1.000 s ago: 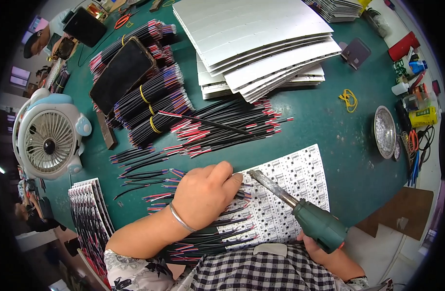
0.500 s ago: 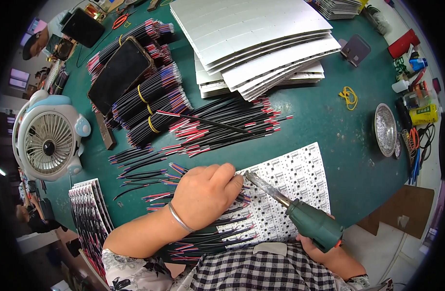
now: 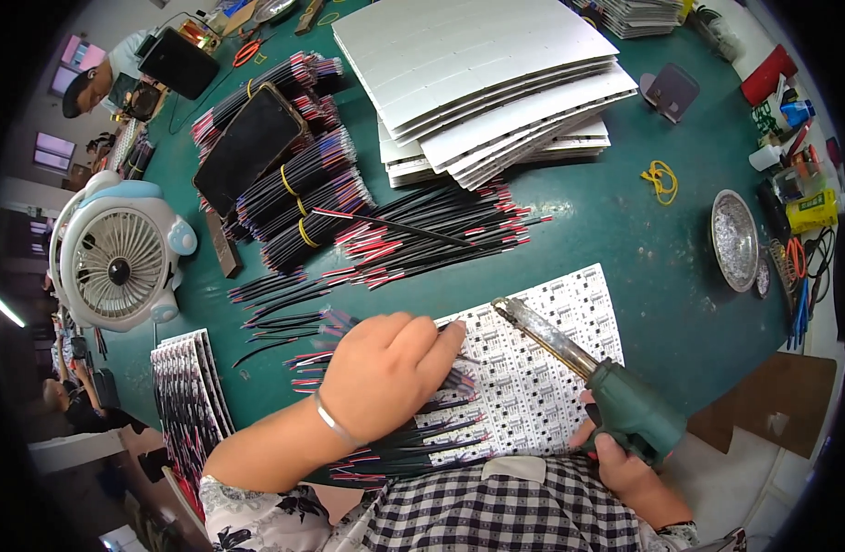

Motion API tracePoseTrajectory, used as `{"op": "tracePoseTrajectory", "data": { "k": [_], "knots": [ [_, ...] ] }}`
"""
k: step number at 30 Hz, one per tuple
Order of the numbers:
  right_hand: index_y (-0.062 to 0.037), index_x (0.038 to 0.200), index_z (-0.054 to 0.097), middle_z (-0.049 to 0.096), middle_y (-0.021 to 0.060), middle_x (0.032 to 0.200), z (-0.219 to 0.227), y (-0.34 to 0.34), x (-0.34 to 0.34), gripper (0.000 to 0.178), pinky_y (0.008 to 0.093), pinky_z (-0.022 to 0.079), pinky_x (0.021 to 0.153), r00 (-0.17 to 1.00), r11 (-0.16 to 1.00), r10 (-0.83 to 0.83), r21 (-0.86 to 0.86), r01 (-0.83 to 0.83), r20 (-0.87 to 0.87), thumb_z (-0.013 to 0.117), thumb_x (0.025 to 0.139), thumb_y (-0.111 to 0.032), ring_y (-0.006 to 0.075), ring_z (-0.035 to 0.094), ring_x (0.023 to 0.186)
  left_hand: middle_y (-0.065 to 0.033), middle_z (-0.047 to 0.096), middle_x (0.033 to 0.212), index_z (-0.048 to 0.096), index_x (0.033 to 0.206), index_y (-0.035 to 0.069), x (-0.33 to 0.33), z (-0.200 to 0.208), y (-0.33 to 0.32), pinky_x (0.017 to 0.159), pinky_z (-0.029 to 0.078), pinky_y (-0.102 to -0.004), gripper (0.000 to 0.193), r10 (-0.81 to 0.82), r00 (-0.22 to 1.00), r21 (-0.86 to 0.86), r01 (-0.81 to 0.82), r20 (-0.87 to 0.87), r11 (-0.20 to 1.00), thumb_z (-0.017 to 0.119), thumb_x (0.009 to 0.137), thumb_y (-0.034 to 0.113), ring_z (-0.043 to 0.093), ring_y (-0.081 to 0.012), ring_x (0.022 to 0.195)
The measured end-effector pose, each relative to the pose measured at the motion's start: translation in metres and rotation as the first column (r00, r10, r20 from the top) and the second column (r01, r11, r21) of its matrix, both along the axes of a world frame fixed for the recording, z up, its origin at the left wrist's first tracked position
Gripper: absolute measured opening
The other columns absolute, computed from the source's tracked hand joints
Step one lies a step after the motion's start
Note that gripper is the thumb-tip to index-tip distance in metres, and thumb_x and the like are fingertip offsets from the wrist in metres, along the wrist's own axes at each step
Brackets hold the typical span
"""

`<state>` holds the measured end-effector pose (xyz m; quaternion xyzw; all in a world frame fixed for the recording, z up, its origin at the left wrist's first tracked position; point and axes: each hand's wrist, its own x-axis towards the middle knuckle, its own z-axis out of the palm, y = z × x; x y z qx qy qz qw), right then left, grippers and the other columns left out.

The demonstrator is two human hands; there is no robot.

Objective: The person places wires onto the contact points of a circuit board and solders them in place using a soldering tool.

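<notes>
My left hand [image 3: 385,373] pinched a wire [image 3: 459,379] flat on the white circuit panel [image 3: 551,386] at the bench's [image 3: 615,230] near edge; my right hand [image 3: 620,460] gripped the soldering iron [image 3: 588,368].

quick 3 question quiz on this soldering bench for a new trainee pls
1. True or false: the right hand grips a green-handled soldering iron whose tip is over the white circuit board panel.
2. Which thing lies on top of the bundled red and black wires at upper left? A) a phone with a dark screen B) a metal dish C) a yellow rubber band
3. Fill in: the left hand rests its fingertips at the ____ edge of the panel, on loose wires.

Key
1. True
2. A
3. left
</notes>
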<state>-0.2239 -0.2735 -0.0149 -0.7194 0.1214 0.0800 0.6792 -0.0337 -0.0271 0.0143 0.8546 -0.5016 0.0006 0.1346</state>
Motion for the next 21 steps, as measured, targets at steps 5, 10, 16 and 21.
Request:
{"op": "tracePoseTrajectory", "data": {
  "k": [5, 10, 16, 21],
  "knots": [
    [0.0019, 0.112, 0.059, 0.067, 0.011, 0.085, 0.001, 0.0, -0.003, 0.028, 0.0339, 0.054, 0.071, 0.993, 0.992, -0.102, 0.065, 0.106, -0.056, 0.061, 0.086, -0.007, 0.0176, 0.068, 0.079, -0.0032, 0.054, 0.079, 0.062, 0.1, 0.008, -0.026, 0.004, 0.0, 0.055, 0.045, -0.0349, 0.026, 0.138, 0.99, 0.128, -0.135, -0.018, 0.983, 0.061, 0.074, 0.011, 0.057, -0.0211, 0.067],
    [0.0012, 0.115, 0.057, 0.067, 0.0111, 0.096, -0.016, -0.01, -0.023, 0.032, 0.0335, 0.053, 0.073, 0.987, 0.957, 0.162, -0.247, -0.153, 0.017, 0.061, 0.087, -0.013, 0.0188, 0.066, 0.08, -0.0031, 0.057, 0.083, 0.061, 0.094, 0.009, -0.027, -0.021, 0.002, 0.057, 0.047, -0.033, 0.021, 0.155, 0.988, 0.06, -0.154, -0.007, 0.986, 0.062, 0.073, 0.009, 0.06, -0.02, 0.069],
    [0.0019, 0.112, 0.058, 0.067, 0.0118, 0.095, -0.003, -0.006, -0.013, 0.035, 0.0345, 0.053, 0.078, 0.97, 0.91, 0.239, -0.359, -0.205, 0.051, 0.066, 0.082, -0.013, 0.0216, 0.066, 0.084, -0.0007, 0.051, 0.084, 0.065, 0.097, 0.012, -0.024, -0.037, 0.008, 0.054, 0.045, -0.0277, 0.024, 0.106, 0.994, -0.083, -0.104, 0.024, 0.991, 0.061, 0.074, 0.015, 0.053, -0.0142, 0.065],
    [0.0039, 0.112, 0.059, 0.066, 0.0144, 0.103, -0.006, -0.004, -0.016, 0.046, 0.035, 0.053, 0.084, 0.964, 0.869, 0.266, -0.439, -0.227, 0.028, 0.074, 0.071, -0.011, 0.0256, 0.066, 0.093, -0.0011, 0.053, 0.087, 0.066, 0.102, 0.01, -0.024, -0.04, 0.009, 0.055, 0.046, -0.0276, 0.029, 0.107, 0.994, -0.107, -0.104, 0.017, 0.989, 0.061, 0.074, 0.014, 0.055, -0.0144, 0.067]
  ]
}}
